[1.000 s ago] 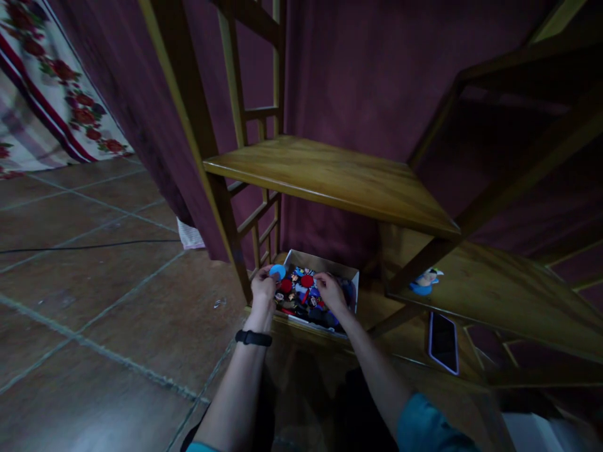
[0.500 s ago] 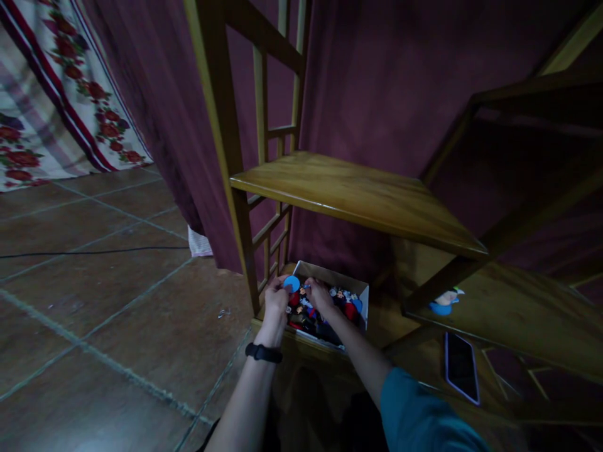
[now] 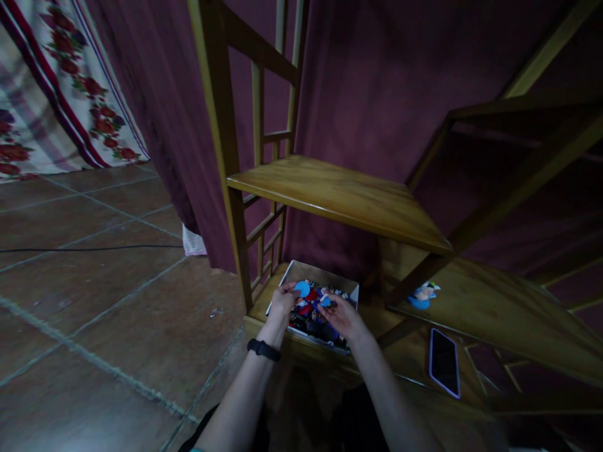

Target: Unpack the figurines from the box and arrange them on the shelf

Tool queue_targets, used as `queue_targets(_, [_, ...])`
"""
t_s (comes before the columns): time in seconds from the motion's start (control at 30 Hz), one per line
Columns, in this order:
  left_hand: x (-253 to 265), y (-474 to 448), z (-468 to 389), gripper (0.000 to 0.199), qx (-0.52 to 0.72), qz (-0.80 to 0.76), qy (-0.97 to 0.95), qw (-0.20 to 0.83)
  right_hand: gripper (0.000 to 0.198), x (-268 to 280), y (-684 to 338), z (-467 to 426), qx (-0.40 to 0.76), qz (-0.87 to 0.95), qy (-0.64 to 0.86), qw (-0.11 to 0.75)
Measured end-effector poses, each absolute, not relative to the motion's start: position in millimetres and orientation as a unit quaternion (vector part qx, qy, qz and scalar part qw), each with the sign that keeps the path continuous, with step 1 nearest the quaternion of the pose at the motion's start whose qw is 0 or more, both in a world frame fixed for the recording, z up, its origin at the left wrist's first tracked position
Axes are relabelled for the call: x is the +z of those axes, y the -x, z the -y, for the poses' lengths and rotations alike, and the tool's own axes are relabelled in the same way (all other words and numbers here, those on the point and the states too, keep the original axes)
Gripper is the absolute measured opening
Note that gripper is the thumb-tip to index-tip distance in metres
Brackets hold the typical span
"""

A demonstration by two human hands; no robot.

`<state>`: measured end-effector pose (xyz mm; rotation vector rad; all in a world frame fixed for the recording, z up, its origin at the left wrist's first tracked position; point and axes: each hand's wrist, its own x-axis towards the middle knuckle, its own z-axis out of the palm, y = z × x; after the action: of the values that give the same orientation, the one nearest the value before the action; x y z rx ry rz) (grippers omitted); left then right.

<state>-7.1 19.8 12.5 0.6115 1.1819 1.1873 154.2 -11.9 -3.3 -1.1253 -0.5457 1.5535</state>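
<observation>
My left hand [image 3: 282, 302] is closed on the edge of a flat, round blue disc [image 3: 302, 289], above the left part of an open white box [image 3: 325, 275]. My right hand [image 3: 343, 316] pinches a small figurine [image 3: 325, 299] with blue and white parts, over the middle of the same box. Several small toy figures in red, black, white and blue [image 3: 311, 323] fill the box, partly hidden by my hands. Fine details of both held pieces are too small to make out.
The box stands on the low board of a wooden shelf unit, under a wooden shelf [image 3: 339, 194]. To the right, a figurine on a blue base [image 3: 423, 295] stands on a board near a phone [image 3: 443, 363]. A black cable [image 3: 94, 248] crosses the tiled floor.
My right hand has come up from among the toys, now with a small figurine in its fingers. The left hand still holds the blue disc, now slightly further right. The view has shifted a little.
</observation>
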Motion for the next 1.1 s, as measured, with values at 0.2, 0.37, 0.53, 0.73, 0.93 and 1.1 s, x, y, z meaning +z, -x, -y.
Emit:
queue_targets(0.2, [12.9, -8.1, -11.6, 0.016, 0.496, -0.491, -0.289, 0.655, 0.013, 10.9, -148.1, 8.0, 0.721, 0.122, 0.409, 0.545])
queue_targets(0.37, [17.1, -12.9, -12.6, 0.012, 0.505, -0.492, -0.33, 0.627, 0.028, 12.3, -140.1, 2.8, 0.618, 0.236, 0.51, 0.55])
queue_targets(0.53, [22.2, -16.5, -10.9, 0.015, 0.51, -0.467, -0.362, 0.625, 0.03, 13.8, -136.9, -0.8, 0.571, 0.286, 0.532, 0.556])
queue_targets(0.73, [23.0, -19.3, -9.7, 0.024, 0.533, -0.457, -0.349, 0.622, 0.025, 14.3, -140.5, 0.0, 0.591, 0.28, 0.474, 0.59])
queue_targets(0.93, [21.9, -20.0, -10.0, 0.025, 0.548, -0.448, -0.363, 0.606, 0.029, 9.2, -143.5, -1.0, 0.571, 0.354, 0.494, 0.551])
queue_targets(1.1, [19.8, -20.1, -12.2, 0.018, 0.543, -0.449, -0.373, 0.604, 0.028, -0.4, -149.6, -7.8, 0.461, 0.458, 0.575, 0.497])
